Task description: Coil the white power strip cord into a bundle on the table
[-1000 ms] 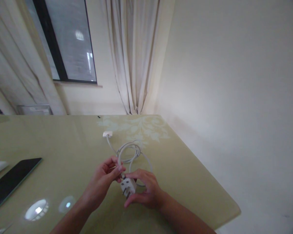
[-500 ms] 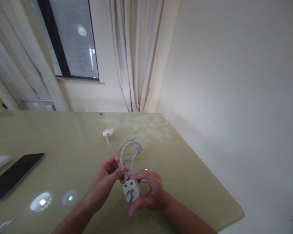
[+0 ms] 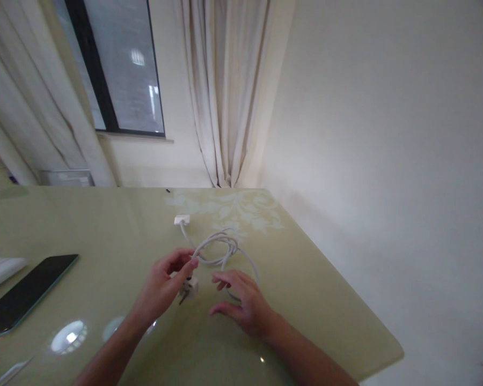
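Observation:
A white power cord (image 3: 215, 261) lies in loose loops on the table. My left hand (image 3: 167, 279) pinches the cord close to its pronged plug (image 3: 190, 288), which hangs just under my fingers with its prongs tilted down. At the far end of the cord, a flat white connector (image 3: 182, 220) rests on the table beyond my hands. To the right of the plug, my right hand (image 3: 243, 303) is open, thumb and fingers apart, with nothing between them. Its fingers partly cover a strand of the cord; whether they touch it I cannot tell.
A dark flat device (image 3: 28, 294) lies on the left of the glossy table (image 3: 314, 321), beside a white object (image 3: 0, 271). A thin pale item (image 3: 14, 371) is at the lower left. The wall (image 3: 386, 177) borders the table's right edge; curtains (image 3: 221, 96) hang behind.
My right hand has let go of the plug and opened. My left hand has shifted slightly left and up, carrying the plug along and away from the right hand.

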### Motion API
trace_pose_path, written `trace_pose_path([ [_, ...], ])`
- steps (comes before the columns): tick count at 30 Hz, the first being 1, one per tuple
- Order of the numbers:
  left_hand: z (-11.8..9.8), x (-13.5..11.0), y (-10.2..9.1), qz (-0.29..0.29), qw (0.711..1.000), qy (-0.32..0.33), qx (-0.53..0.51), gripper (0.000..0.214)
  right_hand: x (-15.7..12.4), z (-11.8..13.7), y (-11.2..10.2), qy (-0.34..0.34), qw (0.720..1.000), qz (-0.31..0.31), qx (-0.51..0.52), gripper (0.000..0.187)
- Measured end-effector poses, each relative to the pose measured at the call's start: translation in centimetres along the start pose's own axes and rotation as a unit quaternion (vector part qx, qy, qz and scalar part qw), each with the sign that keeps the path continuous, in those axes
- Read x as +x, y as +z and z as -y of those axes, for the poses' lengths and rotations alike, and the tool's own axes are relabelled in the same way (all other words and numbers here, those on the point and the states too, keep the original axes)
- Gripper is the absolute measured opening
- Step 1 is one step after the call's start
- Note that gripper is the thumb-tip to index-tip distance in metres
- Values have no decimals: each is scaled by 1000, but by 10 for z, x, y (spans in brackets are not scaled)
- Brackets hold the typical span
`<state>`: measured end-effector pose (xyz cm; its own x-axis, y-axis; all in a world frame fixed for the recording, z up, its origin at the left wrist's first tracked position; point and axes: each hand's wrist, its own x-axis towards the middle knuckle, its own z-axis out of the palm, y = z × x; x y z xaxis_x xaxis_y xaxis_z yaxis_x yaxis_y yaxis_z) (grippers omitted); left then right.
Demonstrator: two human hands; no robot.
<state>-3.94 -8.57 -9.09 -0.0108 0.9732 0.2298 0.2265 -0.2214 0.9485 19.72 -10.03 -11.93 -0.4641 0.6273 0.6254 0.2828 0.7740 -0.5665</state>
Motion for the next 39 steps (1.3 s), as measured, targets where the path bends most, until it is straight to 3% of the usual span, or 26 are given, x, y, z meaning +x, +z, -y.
trace_pose_path([
  [5, 19, 13, -17, -78, 973, 133, 170, 33, 6, -12, -15, 51, 993, -108, -19, 42],
  [9, 30, 20, -31, -77, 938, 203, 270, 31, 35, -24, -35, 96, 979, -175, -43, 30],
  [11, 34, 20, -36, -70, 934, 186, 298, 32, 59, -29, -43, 124, 980, -133, -81, 27],
  [13, 36, 19, -38, -66, 932, 155, 320, 33, 83, -33, -46, 160, 976, -52, -135, 29],
  [18, 41, 19, -39, -38, 943, 121, 307, 30, 124, -44, -31, 237, 941, 117, -209, 63],
  [20, 46, 23, -42, -18, 957, 108, 269, 29, 129, -47, -23, 221, 937, 168, -211, 56],
  [23, 56, 30, -46, -15, 978, 57, 199, 29, 131, -47, -16, 185, 938, 241, -167, 26],
  [28, 71, 34, -35, -79, 989, -52, 111, 38, 132, -32, -9, 129, 939, 253, -192, 16],
  [32, 74, 35, -19, -152, 983, -53, 89, 67, 135, -22, -4, 49, 936, 269, -222, 14],
  [39, 77, 48, -26, -196, 970, -122, 79, 45, 134, -28, 1, -24, 954, 263, -141, 15],
])
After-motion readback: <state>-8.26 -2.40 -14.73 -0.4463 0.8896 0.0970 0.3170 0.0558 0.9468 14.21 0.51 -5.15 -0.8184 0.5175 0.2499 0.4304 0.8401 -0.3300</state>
